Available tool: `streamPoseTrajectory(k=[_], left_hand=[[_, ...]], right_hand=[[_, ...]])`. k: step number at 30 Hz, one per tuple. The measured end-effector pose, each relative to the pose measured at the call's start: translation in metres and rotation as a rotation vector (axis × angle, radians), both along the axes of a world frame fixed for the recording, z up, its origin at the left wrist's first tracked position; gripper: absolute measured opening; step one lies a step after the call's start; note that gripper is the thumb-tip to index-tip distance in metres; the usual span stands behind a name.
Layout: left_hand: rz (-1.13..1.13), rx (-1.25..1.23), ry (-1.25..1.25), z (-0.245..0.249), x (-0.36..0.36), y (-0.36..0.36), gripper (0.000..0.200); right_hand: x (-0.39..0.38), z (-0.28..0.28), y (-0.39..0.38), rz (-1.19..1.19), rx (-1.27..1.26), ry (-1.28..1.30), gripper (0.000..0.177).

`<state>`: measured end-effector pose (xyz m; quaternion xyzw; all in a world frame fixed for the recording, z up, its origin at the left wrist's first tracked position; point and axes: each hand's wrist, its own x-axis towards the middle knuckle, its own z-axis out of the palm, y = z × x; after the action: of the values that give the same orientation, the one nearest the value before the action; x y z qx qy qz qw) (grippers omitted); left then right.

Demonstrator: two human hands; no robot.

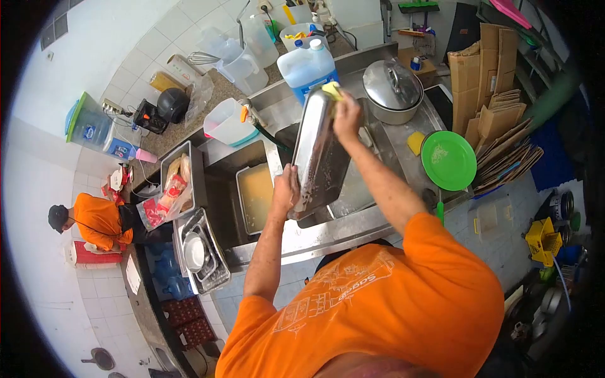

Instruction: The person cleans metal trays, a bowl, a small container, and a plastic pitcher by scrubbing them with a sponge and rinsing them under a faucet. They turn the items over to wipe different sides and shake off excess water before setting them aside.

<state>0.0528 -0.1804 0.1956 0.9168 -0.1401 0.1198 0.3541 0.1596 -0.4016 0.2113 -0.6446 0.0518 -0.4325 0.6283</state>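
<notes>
A deep rectangular steel pan [310,132] is held tilted up over the sink, with soapy marks on its side. My left hand [287,189] grips the pan's near left edge, fingers wrapped round it. At the pan's far end, my right hand [346,118] presses a yellow sponge [332,91] against the rim. Below and left of the pan, the left basin holds a tray [253,198] of cloudy yellowish liquid. Behind the pan stands a blue-liquid jug [307,68]. A hose with an orange fitting [247,115] lies near the pan's left side.
A lidded pot [393,91], a second yellow sponge [415,143] and a green pan [449,160] sit on the right drainboard. Left of the sink are a bin of bagged food [183,170] and stacked metal trays [200,249]. Another person [101,220] works at far left. Cardboard [498,107] leans right.
</notes>
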Motion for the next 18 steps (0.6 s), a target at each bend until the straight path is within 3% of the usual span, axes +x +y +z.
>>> streamPoseTrajectory(k=[1, 3, 4, 6, 7, 9, 11, 12, 15, 16, 17, 18], left_hand=[[0.02, 0.019, -0.023, -0.006, -0.003, 0.003, 0.029], [0.089, -0.051, 0.119, 0.012, -0.008, -0.001, 0.036], [0.122, -0.084, 0.19, 0.023, -0.012, -0.004, 0.04], [0.132, -0.218, 0.072, 0.036, -0.018, -0.007, 0.042], [0.141, -0.285, 0.013, 0.042, -0.023, -0.005, 0.043], [0.101, -0.276, 0.006, 0.052, -0.021, 0.001, 0.044], [0.085, -0.243, 0.041, 0.049, -0.022, 0.006, 0.045], [0.088, -0.209, 0.026, 0.034, -0.018, 0.011, 0.038], [0.114, -0.09, 0.062, 0.03, -0.029, 0.018, 0.037], [0.095, -0.18, -0.083, 0.034, -0.035, 0.013, 0.035], [0.083, -0.163, -0.07, 0.041, -0.045, 0.017, 0.034], [0.074, -0.148, -0.056, 0.049, -0.057, 0.023, 0.033]], right_hand=[[-0.028, 0.027, 0.017, -0.055, -0.163, -0.054, 0.037], [-0.047, 0.024, 0.033, 0.069, -0.371, -0.035, 0.036], [-0.046, 0.011, 0.031, 0.04, -0.352, -0.01, 0.037], [-0.032, -0.031, 0.027, -0.02, -0.31, 0.023, 0.041], [-0.023, -0.049, 0.012, 0.145, -0.082, 0.321, 0.039], [-0.01, -0.052, 0.005, 0.235, 0.119, 0.227, 0.036], [-0.003, -0.026, 0.026, 0.129, -0.05, 0.086, 0.039], [-0.018, 0.011, 0.031, 0.313, -0.062, 0.141, 0.044], [-0.029, 0.077, 0.037, 0.122, -0.508, -0.274, 0.04], [-0.029, 0.086, 0.035, 0.138, -0.547, -0.324, 0.035], [-0.028, 0.091, 0.033, 0.159, -0.588, -0.373, 0.03], [-0.022, 0.086, 0.021, 0.153, -0.45, -0.282, 0.026]])
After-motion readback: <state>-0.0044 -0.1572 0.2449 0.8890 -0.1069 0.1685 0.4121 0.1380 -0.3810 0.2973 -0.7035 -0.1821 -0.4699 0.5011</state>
